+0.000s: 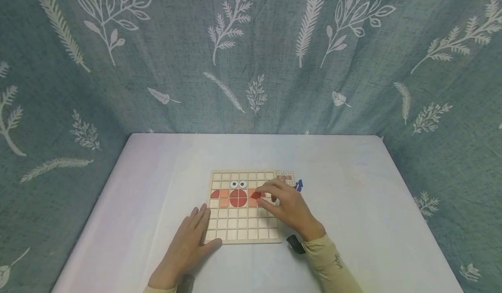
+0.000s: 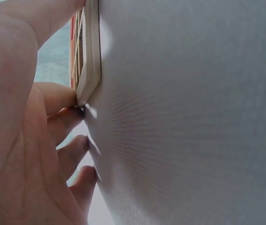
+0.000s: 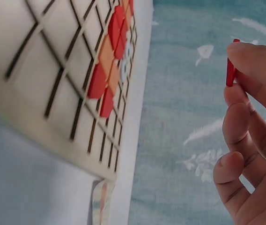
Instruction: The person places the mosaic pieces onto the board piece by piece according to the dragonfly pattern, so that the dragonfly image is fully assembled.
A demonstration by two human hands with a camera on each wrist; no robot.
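We see the right hand (image 1: 292, 206) above the right part of a wooden grid board (image 1: 243, 224). Its grip is nearly closed: thumb and index finger pinch a small red tile (image 1: 256, 195) by its edges, and the other fingers are bent and hold nothing. In the right wrist view, we notice that this tile is in the air, apart from the board, and is seen from its thin side.

The left hand (image 1: 190, 234) rests at the near left corner of the board. Its grip is loose and wide, with the thumb at the near edge and the index finger touching the left side; we find nothing enclosed in it.

On the board, we see two eye tiles (image 1: 234, 184) side by side, and just below them a red circle (image 1: 235, 194) made of quarter pieces. Orange tiles (image 1: 224, 198) stand on both sides of it, with red tiles further out.

Just beside the far right corner lies a pattern card (image 1: 285, 176), with blue pieces (image 1: 300, 185) near it. All this is on a white-covered counter (image 1: 353, 197), before a leaf-patterned curtain (image 1: 274, 101).
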